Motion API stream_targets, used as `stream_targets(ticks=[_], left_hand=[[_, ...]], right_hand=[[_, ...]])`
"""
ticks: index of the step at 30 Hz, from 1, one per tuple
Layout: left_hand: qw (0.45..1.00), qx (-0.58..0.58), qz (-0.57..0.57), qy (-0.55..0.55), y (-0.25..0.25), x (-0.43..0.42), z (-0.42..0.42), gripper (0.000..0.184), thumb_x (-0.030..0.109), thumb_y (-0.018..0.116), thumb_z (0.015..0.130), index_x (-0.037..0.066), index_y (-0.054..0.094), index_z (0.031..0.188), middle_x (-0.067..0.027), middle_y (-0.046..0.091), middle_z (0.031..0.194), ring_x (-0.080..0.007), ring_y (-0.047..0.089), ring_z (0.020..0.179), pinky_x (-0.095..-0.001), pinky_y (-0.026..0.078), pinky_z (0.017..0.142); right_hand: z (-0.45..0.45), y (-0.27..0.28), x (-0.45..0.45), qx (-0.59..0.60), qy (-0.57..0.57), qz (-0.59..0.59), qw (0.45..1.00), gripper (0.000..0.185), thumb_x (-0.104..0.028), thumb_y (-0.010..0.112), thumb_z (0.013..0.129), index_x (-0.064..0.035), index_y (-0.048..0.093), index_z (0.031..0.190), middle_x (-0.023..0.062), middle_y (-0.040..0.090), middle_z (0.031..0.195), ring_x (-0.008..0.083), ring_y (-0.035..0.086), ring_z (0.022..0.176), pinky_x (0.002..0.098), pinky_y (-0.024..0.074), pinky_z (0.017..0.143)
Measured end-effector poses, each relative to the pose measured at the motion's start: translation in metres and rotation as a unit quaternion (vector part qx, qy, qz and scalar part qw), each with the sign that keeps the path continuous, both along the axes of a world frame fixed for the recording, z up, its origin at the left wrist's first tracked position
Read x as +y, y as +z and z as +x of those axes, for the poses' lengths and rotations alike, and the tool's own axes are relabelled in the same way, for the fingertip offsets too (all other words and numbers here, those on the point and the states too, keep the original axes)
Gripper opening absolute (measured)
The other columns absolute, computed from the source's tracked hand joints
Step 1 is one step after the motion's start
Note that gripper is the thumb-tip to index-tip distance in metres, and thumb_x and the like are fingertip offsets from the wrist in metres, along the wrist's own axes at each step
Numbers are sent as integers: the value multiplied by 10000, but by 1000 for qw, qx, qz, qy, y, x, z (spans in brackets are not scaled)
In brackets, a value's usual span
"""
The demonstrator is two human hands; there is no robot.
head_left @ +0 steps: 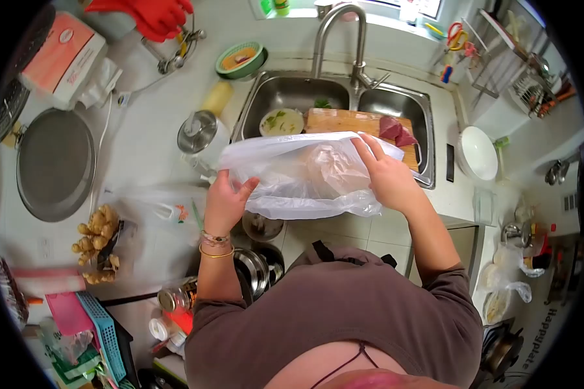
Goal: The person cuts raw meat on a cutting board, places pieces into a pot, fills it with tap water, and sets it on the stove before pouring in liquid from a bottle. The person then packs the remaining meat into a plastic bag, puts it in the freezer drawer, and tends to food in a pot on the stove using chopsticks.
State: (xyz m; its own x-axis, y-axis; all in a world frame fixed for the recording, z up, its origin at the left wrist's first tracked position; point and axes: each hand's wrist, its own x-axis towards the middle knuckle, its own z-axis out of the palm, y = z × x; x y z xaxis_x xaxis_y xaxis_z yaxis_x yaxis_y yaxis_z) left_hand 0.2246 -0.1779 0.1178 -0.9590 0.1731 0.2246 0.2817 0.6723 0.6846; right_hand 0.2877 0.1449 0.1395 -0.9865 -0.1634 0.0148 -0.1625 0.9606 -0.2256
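Left grip (226,198): holds the near-left edge of the bag between thumb and fingers.
White translucent plastic bag (279,209): hangs between both grips, just in front of the sink; seems opened and spread wide, so that much looks done.
Pinkish crumpled thin-plastic bundle (337,165): shows within the bag, not taken out; too veiled to tell the contents.
Right grip (389,175): grasps the far-right edge, fingers extended over the plastic.
White smooth surface (143,149): carries, from left, a pink-and-white carton (61,48), a dark grey round flat pan (56,165), knobbly tan ginger (98,233), a clear jar-like container with a metal top (198,131) and a green round basket (240,59).
Stainless-steel double sink (428,117): holds a round bowl of pale liquid and green leaves (281,122) at left; bears a wooden cutting board (337,120) across the middle.
Dark red raw meat (396,131): lies on the board's right end, outside the bag and seemingly unwrapped.
White round bowl (479,154): sits right of the sink.
Room: red rubber gloves (146,14) at upper left, a curved steel tap (320,45) behind the sink, pale floor tiles (379,228) below, a utensil rack (496,65) at right.
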Motion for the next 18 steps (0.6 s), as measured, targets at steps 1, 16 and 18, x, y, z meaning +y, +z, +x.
stream_targets(ticks=[1, 16, 18], left_hand=[[1000, 5, -25, 15, 1, -4, 5, 569, 399, 703, 764, -12, 497, 1099, -132, 600, 680, -317, 585, 627, -403, 460, 578], [995, -48, -73, 56, 12, 13, 3, 502, 124, 626, 770, 16, 430, 1219, -195, 601, 704, -406, 583, 681, -468, 452, 594], [993, -57, -77, 68, 16, 23, 4, 493, 117, 626, 767, 5, 431, 1206, -206, 599, 710, -409, 583, 687, -472, 450, 597]], right_hand=[[1, 2, -5, -5, 14, -15, 1000, 862, 88, 567, 649, -106, 228, 1418, 154, 298, 1426, 305, 606, 909, 389, 507, 738], [-38, -24, 8, -101, 33, -127, 986, 918, 34, 670, 659, -112, 192, 1428, 151, 207, 1464, 344, 520, 1104, 398, 452, 893], [-46, -27, 17, -117, 46, -133, 983, 922, 30, 673, 662, -112, 183, 1430, 150, 200, 1465, 348, 516, 1106, 400, 447, 902]])
